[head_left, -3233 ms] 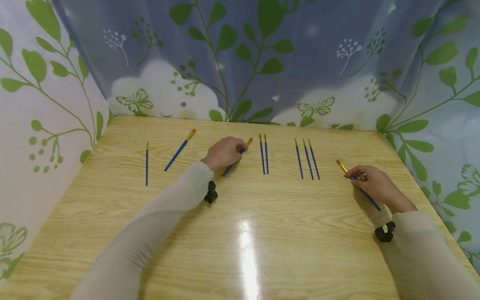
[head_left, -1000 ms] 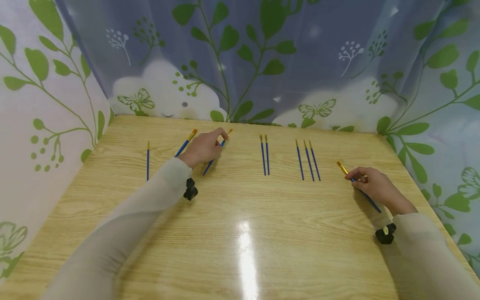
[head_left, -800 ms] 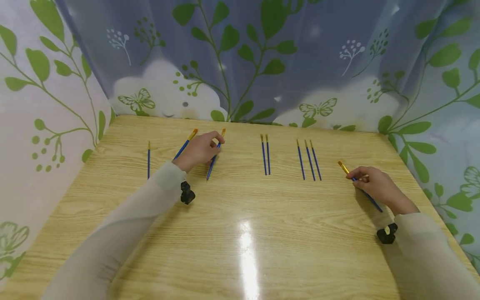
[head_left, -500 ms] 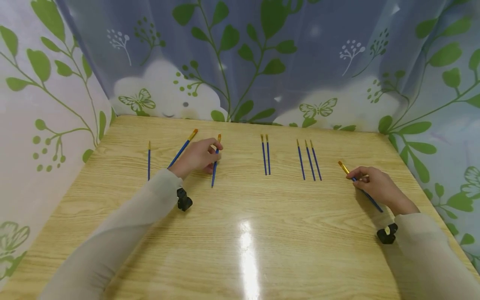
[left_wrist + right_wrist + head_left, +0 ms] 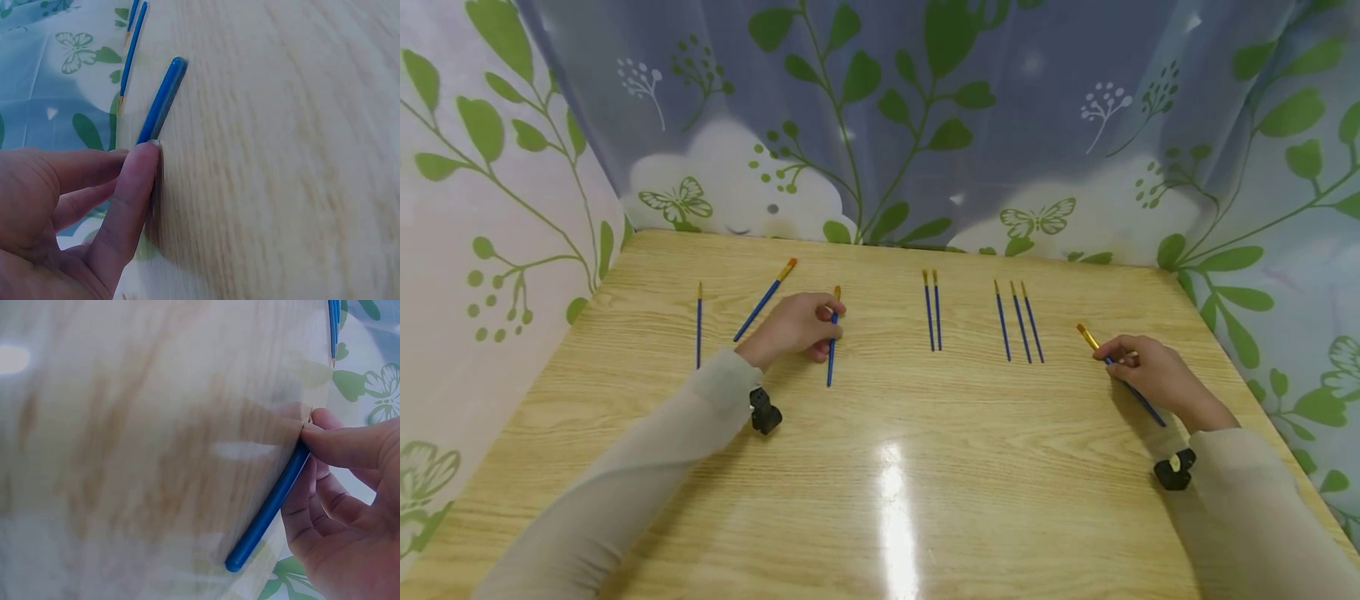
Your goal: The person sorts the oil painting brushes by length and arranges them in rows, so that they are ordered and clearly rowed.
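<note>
My left hand (image 5: 799, 325) pinches a blue-handled paintbrush (image 5: 831, 362) between thumb and fingers, its orange bristles pointing away from me. In the left wrist view the blue handle end (image 5: 164, 100) sticks out past the thumb, close over the wood. At the right, my right hand (image 5: 1153, 372) pinches another blue paintbrush (image 5: 1142, 404) near its gold ferrule, bristles toward the far left. The right wrist view shows that brush's handle (image 5: 269, 515) slanting down from the fingertips. Just left of my left hand lies a slanted wide paintbrush (image 5: 758, 308).
A thin paintbrush (image 5: 699, 329) lies at the far left of the wooden table (image 5: 1000, 483). Two thin brushes (image 5: 937, 317) lie side by side at the middle, and three more thin brushes (image 5: 1017, 321) right of them. A patterned curtain (image 5: 895, 125) borders the table.
My left hand has carried its paintbrush leftward from beside the middle pair, then drawn it nearer and turned it more upright in view. My right hand has stayed put with its brush.
</note>
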`<state>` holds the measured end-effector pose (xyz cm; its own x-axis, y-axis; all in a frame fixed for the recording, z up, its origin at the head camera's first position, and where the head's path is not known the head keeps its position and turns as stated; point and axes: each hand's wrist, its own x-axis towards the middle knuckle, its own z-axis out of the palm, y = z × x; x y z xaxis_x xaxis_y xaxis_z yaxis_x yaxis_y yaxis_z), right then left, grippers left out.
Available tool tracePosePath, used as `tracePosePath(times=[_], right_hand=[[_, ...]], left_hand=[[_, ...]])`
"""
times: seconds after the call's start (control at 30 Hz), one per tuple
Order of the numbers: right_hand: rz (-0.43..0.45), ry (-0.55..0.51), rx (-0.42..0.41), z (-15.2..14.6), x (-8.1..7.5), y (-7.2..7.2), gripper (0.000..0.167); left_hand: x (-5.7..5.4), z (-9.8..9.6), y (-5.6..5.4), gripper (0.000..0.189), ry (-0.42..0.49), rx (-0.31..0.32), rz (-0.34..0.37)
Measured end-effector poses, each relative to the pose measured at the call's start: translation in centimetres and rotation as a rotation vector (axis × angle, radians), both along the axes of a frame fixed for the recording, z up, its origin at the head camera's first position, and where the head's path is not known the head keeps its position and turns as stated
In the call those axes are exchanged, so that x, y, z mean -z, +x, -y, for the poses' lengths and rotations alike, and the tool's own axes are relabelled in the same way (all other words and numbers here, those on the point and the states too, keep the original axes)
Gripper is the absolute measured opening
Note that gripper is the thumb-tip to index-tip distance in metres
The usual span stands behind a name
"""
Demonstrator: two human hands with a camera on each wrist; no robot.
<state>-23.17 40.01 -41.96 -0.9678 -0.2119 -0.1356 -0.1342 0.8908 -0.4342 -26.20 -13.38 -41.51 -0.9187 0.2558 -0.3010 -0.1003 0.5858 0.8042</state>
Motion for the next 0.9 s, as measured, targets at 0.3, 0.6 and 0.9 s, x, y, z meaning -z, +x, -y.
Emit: tracePosePath(times=[0.3, 0.6, 0.9], right_hand=[[0.002, -0.01, 0.004, -0.2, 0.3, -0.1, 0.02], [0.001, -0.001, 0.002, -0.2, 0.2, -0.1, 0.02], [0.005, -0.003, 0.0, -0.2, 0.1, -0.1, 0.02]], left_hand=[[0.2, 0.0, 0.2, 0.036, 0.007, 0.001, -0.003], [0.2, 0.0, 0.3, 0.036, -0.006, 0.01, -0.012], [-0.5, 1.5, 0.4, 0.038, 0.0, 0.012, -0.014]])
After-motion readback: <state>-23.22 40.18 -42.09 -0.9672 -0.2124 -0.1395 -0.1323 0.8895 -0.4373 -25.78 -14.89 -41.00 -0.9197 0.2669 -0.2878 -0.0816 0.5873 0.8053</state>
